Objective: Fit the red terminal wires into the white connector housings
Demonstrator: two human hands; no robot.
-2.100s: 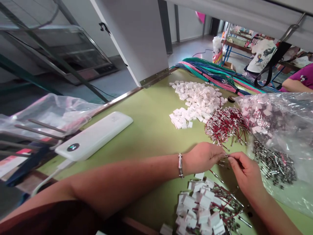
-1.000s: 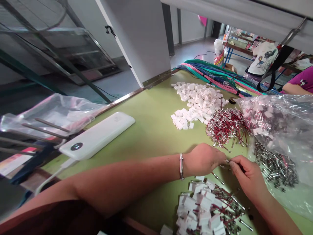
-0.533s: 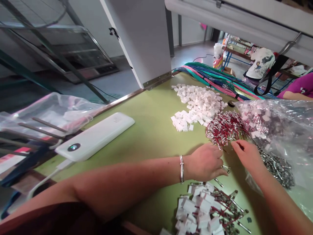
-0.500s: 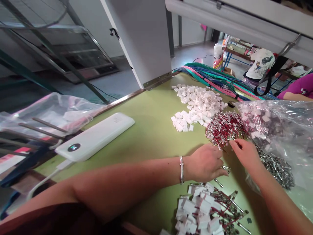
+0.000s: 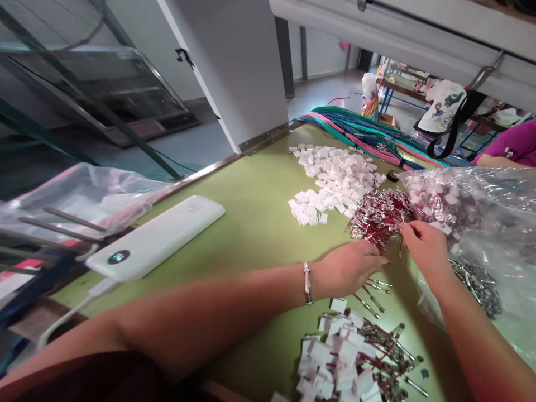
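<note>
A heap of short red wires with metal ends [image 5: 381,215] lies on the green tabletop. At its near right edge, my right hand [image 5: 429,251] is closed in a pinch on a red wire hanging from its fingertips. My left hand [image 5: 347,269], with a bracelet on its wrist, is at the near side of the heap, fingers bent together; what they hold is hidden. Just below it lie several wires with long metal tips [image 5: 371,301]. Closer to me is a pile of white connectors with wires attached [image 5: 343,357].
Loose white connectors [image 5: 335,173] are spread behind the wire heap. Clear plastic bags [image 5: 494,234] of parts stand at right. A white power bank [image 5: 159,237] with a cable lies left. Cable bundles [image 5: 355,131] run along the back; people sit beyond.
My right hand has lifted slightly and now draws a red wire from the heap. My left hand has moved up a little, uncovering metal-tipped wires and a white connector below it.
</note>
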